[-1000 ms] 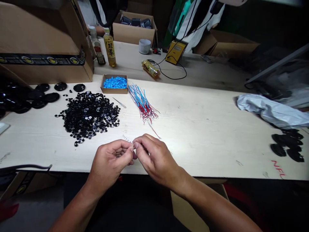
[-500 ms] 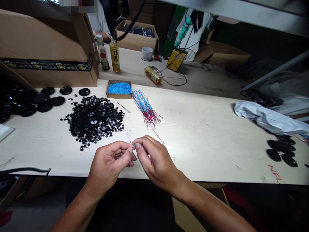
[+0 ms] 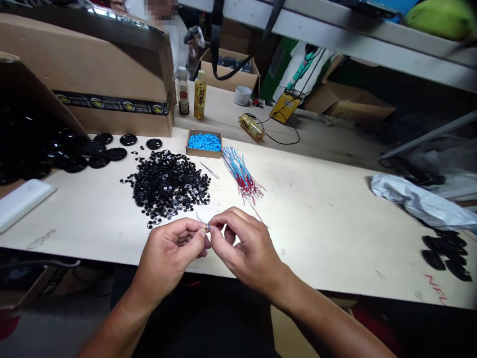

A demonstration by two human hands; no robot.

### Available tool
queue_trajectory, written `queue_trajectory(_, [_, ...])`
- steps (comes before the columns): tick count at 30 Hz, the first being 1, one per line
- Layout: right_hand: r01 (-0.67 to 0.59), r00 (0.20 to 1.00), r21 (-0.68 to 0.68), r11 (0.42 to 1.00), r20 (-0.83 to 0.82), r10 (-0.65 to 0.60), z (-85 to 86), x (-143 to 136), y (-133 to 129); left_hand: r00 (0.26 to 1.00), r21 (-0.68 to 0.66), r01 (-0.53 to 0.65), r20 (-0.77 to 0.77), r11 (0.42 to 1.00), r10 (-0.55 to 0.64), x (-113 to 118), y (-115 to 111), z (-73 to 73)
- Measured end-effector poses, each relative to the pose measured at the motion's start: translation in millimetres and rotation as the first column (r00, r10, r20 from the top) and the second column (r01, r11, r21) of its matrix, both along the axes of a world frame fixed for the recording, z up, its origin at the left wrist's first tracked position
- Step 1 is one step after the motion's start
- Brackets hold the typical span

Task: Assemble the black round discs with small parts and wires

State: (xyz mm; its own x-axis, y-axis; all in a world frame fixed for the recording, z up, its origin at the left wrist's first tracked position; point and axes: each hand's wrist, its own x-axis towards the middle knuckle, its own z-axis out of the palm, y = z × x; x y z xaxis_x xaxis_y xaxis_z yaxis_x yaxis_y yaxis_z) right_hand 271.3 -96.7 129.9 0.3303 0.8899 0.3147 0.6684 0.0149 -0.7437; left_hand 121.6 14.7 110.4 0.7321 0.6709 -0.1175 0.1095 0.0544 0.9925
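Observation:
My left hand [image 3: 167,253] and my right hand [image 3: 249,248] meet at the fingertips above the table's front part. Between them, thumbs and forefingers pinch a thin, pale banded wire [image 3: 198,218] with a tiny blue piece [image 3: 207,227] on it. Part of this work is hidden by the fingers. Beyond my hands lies a heap of small black discs [image 3: 169,186]. To its right is a bundle of blue, white and red wires [image 3: 242,174], with one loose wire near it. Small blue pieces [image 3: 204,142] fill a little cardboard box [image 3: 204,153] behind.
A thin pointed tool [image 3: 209,170] lies beside the heap. Large black round parts [image 3: 93,148] and a white case [image 3: 26,203] are at left, before a big carton [image 3: 112,64]. Bottles [image 3: 200,97] stand behind. A white bag [image 3: 417,199] lies right. Across the table is another person.
The view has turned left, so the table's things sit farther right in the picture. Both hands keep their pinch at the wire, with the right fingers slightly more arched.

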Motion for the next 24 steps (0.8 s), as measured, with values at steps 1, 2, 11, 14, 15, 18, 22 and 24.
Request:
queue_trajectory(1, [-0.026, 0.999, -0.007, 1.0, 0.022, 0.026, 1.8, -1, 2, 1.0, 0.01, -0.003, 0.0, 1.0, 0.003, -3, 1, 0.9])
queue_trajectory(2, [-0.054, 0.997, -0.018, 0.998, 0.048, 0.054, 3.7, -2, 4, 1.0, 0.024, -0.006, -0.001, 1.0, 0.006, -7, 2, 1.8])
queue_trajectory(11, [-0.246, 0.916, -0.144, 0.958, 0.287, 0.279, 22.1, -3, 23, 1.0, 0.21, -0.01, -0.021, 0.978, 0.015, -30, 10, 7.9])
queue_trajectory(14, [-0.28, 0.884, -0.203, 0.938, 0.325, 0.335, 28.1, -3, 30, 1.0, 0.257, -0.011, -0.023, 0.966, 0.018, -36, 12, 9.7])
queue_trajectory(15, [-0.284, 0.874, -0.219, 0.933, 0.342, 0.346, 29.2, -4, 33, 0.999, 0.269, -0.018, -0.025, 0.963, 0.026, -37, 12, 10.3])
queue_trajectory(18, [-0.277, 0.849, -0.24, 0.93, 0.392, 0.354, 29.1, -6, 40, 0.999, 0.29, -0.033, -0.025, 0.956, 0.042, -40, 13, 12.3])
queue_trajectory(22, [-0.272, 0.86, -0.16, 0.949, 0.403, 0.314, 23.1, -11, 46, 0.998, 0.301, -0.053, -0.012, 0.952, 0.06, -43, 15, 14.5])
queue_trajectory(24, [-0.272, 0.883, -0.064, 0.96, 0.381, 0.276, 19.9, -15, 47, 0.998, 0.291, -0.065, -0.001, 0.954, 0.068, -45, 16, 15.4])
